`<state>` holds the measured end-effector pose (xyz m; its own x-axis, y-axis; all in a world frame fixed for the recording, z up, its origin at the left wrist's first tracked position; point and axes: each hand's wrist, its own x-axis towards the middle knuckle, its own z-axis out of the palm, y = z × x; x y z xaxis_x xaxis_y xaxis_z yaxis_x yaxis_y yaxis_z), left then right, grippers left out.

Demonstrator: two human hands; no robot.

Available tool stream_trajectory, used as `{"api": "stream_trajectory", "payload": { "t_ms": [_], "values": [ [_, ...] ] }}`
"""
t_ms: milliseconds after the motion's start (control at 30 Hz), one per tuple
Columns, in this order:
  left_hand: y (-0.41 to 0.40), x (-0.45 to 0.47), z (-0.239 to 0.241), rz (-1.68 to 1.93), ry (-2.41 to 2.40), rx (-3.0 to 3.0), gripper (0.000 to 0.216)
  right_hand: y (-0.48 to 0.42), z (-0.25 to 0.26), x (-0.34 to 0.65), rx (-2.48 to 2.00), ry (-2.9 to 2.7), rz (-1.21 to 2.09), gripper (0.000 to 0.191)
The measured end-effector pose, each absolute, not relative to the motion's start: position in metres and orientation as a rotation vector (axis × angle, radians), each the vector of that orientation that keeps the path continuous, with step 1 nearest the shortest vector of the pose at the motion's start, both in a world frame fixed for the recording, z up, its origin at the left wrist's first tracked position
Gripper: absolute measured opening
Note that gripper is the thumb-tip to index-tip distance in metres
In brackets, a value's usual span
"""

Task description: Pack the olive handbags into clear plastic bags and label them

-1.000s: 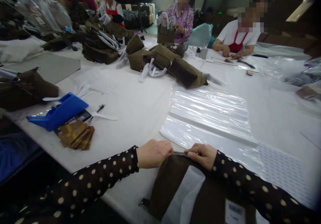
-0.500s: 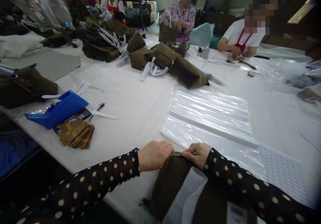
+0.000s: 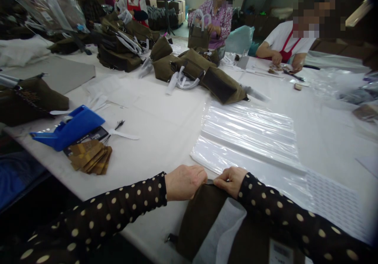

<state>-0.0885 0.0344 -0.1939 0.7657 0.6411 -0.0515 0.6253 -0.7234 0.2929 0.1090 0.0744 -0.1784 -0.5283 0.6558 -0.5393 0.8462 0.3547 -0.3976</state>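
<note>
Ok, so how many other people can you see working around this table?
3 clearly: one in a red apron far left, one in a floral top at the far end holding a bag, one in a white shirt far right. A fourth may sit in shadow, far left.

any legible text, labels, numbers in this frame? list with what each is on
No text reads clearly.
White barcode tag on the brown bag held by the left hand and right hand: bars show, print too small to read.
Brown cards by the blue tape dispenser: blurred, no legible print.
Perforated sheet: dot pattern only, no words.
</note>
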Motion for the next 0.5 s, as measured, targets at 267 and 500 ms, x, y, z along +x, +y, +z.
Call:
{"api": "stream_trajectory", "payload": {
  "t_ms": [267,500],
  "values": [
    [0.028,-0.084,-0.197,0.116,1.041,2.657,0.011,0.07,-0.173,0.107,1.391,2.355,-0.982,0.032],
    [0.034,-0.091,-0.197,0.322,1.269,2.41,0.01,0.071,-0.177,0.126,1.577,2.287,-1.185,0.03]
  ]
}}
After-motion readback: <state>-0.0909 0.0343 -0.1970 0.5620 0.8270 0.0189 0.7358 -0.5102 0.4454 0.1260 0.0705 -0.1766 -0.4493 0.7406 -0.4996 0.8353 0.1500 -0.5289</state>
